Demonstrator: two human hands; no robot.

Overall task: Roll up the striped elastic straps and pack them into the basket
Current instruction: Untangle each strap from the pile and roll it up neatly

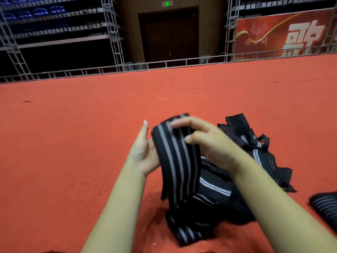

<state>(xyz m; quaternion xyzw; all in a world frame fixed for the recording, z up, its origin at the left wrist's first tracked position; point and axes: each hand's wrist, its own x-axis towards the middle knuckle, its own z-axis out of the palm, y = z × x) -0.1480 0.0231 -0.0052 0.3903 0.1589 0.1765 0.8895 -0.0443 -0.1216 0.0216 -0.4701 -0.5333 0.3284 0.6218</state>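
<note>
A black strap with grey stripes (175,157) is being held up above the red carpet (73,143), pinched at its top by the curled fingers of the right hand (206,143). It is being steadied from behind by the left hand (145,152), fingers straight, while its tail is hanging into the pile of straps (228,189) just beneath.

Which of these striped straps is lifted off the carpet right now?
The strap between the left hand and right hand; the pile and edge strap lie flat.
</note>
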